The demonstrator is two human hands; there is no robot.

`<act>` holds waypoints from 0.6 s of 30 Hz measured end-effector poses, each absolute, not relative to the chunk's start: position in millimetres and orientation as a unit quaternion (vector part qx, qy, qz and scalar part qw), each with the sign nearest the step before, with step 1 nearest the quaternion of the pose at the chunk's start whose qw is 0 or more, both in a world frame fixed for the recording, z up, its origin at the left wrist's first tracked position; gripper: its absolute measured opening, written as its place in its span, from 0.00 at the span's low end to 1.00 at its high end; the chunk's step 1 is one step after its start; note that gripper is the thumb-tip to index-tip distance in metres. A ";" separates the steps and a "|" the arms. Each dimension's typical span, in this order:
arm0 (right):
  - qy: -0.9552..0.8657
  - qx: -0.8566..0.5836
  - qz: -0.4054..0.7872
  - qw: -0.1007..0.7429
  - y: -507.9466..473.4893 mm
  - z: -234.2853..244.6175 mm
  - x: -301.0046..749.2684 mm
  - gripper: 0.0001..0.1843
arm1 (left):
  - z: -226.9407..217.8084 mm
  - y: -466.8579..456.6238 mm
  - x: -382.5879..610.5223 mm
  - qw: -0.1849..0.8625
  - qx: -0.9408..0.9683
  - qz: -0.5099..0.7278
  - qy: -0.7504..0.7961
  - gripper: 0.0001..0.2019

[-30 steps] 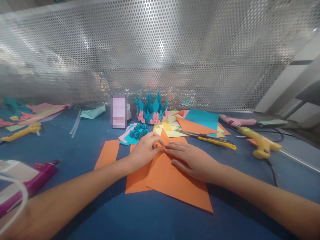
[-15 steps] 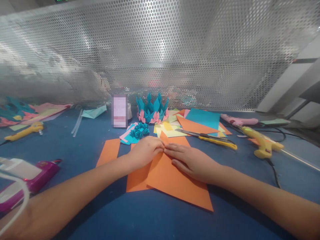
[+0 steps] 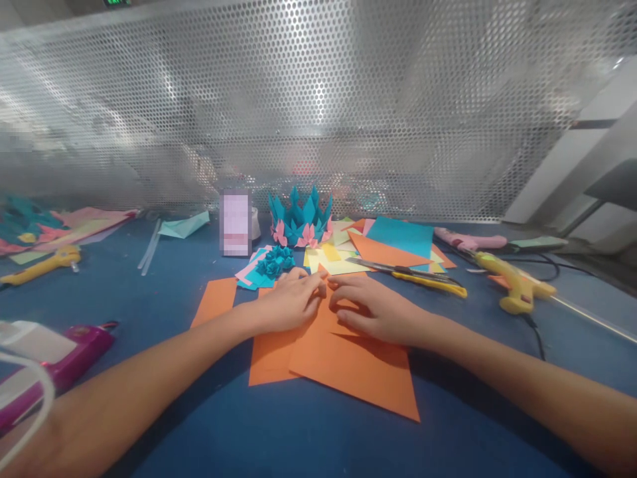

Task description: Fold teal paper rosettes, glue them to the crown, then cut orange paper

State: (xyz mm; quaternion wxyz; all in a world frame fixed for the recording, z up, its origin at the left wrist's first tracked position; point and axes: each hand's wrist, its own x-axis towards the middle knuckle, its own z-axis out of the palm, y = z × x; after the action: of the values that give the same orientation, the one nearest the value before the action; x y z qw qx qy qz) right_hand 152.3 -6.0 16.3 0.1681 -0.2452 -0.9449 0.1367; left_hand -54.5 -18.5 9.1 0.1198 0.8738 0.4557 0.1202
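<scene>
An orange paper sheet (image 3: 348,368) lies on the blue table (image 3: 279,438) over a second orange sheet (image 3: 271,355). My left hand (image 3: 291,300) presses and pinches the sheet's far corner with its fingertips. My right hand (image 3: 381,311) meets it there, fingers curled, lifting a folded flap of the same sheet off the table. Both hands touch at the fingertips.
An orange strip (image 3: 216,300) lies to the left. Behind are a small teal paper flower (image 3: 275,260), a teal paper crown (image 3: 301,216), coloured sheets (image 3: 403,238) and a yellow-black cutter (image 3: 418,273). A yellow glue gun (image 3: 515,285) sits right, a magenta one (image 3: 70,348) left. A perforated metal wall (image 3: 318,99) closes the back.
My right hand went from lying flat on the orange sheet to curled, raising a flap. My left hand's fingers stretched toward the corner.
</scene>
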 end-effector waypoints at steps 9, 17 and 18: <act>-0.934 -0.311 0.043 0.173 0.3 -0.5 149.5 0.08 | 12.4 -12.3 -52.6 0.065 0.891 0.087 0.441 0.23; -0.941 -0.306 0.010 0.142 -2.3 5.4 153.2 0.10 | 10.5 -13.3 -51.8 0.012 0.899 0.107 0.424 0.20; -0.942 -0.307 0.009 0.140 -3.3 7.7 153.2 0.09 | 10.7 -13.4 -51.5 0.010 0.898 0.106 0.426 0.22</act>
State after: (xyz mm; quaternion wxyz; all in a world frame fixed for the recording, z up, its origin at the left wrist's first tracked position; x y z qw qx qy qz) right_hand 153.2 -3.3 7.7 0.1397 -0.3065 -0.9415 0.0086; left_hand -51.5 -13.4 10.7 0.0098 0.8983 0.4262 0.1065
